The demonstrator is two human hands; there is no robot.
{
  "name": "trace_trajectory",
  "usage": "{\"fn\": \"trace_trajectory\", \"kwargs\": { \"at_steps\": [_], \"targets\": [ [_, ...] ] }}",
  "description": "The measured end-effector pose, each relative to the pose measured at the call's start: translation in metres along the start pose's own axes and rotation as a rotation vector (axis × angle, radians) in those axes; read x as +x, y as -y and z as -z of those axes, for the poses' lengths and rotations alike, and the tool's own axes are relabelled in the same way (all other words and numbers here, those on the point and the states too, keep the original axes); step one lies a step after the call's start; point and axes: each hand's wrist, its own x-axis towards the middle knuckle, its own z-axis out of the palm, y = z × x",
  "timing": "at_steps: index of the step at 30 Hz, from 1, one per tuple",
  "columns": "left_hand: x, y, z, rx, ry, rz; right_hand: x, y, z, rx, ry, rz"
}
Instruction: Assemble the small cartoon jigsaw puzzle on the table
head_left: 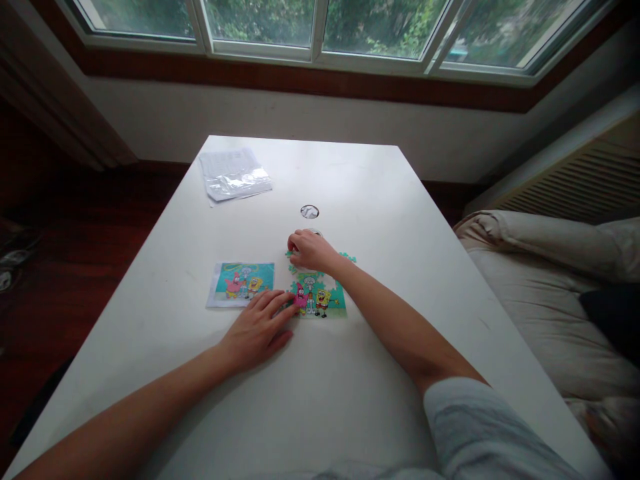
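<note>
A partly built cartoon jigsaw puzzle (pixel 320 297) lies on the white table (pixel 350 373). My left hand (pixel 260 327) rests flat with fingers spread, its fingertips touching the puzzle's left edge. My right hand (pixel 310 250) is curled over loose teal puzzle pieces (pixel 347 257) just beyond the puzzle's top edge, fingers closed on something I cannot make out. A reference picture card (pixel 240 283) with the same cartoon lies to the left of the puzzle, beside my left hand.
A clear plastic bag (pixel 234 175) lies at the table's far left. A small round hole (pixel 309 211) sits in the tabletop beyond my right hand. A cushioned seat (pixel 560 293) stands to the right. Windows run along the far wall.
</note>
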Motion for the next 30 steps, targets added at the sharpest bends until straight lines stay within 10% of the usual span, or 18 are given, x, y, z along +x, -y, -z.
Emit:
{"fn": "trace_trajectory", "kwargs": {
  "at_steps": [17,30],
  "targets": [
    [-0.002,0.005,0.002,0.005,-0.009,-0.001,-0.007,-0.006,0.006,0.559,0.171,0.232],
    [-0.004,0.01,0.001,-0.023,-0.042,-0.052,-0.012,-0.003,0.01,0.526,0.305,0.287]
  ]
}}
